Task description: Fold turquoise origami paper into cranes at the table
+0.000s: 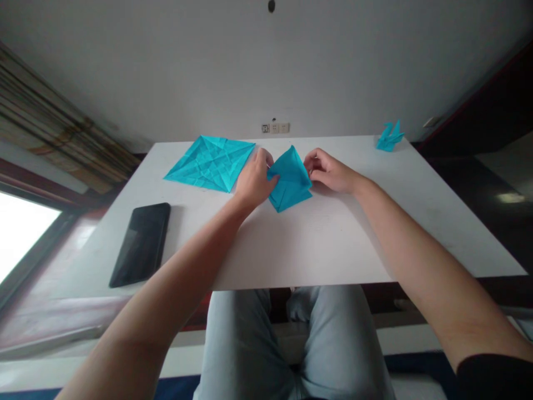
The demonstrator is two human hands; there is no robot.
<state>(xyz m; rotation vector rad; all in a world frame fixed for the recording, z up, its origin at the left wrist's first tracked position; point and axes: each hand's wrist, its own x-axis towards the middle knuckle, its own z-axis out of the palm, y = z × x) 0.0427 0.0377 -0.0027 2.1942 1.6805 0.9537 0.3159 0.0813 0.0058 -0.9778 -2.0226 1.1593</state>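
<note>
1. The folded turquoise paper [290,180] lies on the white surface [316,239], toward its far side, between your hands.
2. Your left hand [254,180] pinches its left edge, and your right hand [328,171] pinches its right corner with the fingers curled.
3. If you pull unevenly, the layers would likely slip off their creases or tear at a pinched corner.
4. Left of it lies a creased flat sheet [210,163], with a dark tablet [141,243] nearer. A paper crane [390,136] sits far right.

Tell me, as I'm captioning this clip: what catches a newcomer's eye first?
A folded blue paper at centre, the left hand gripping its left edge, the right hand at its right corner. A creased sheet lies left of it, a black tablet nearer, a blue figure at the far right corner.
</note>
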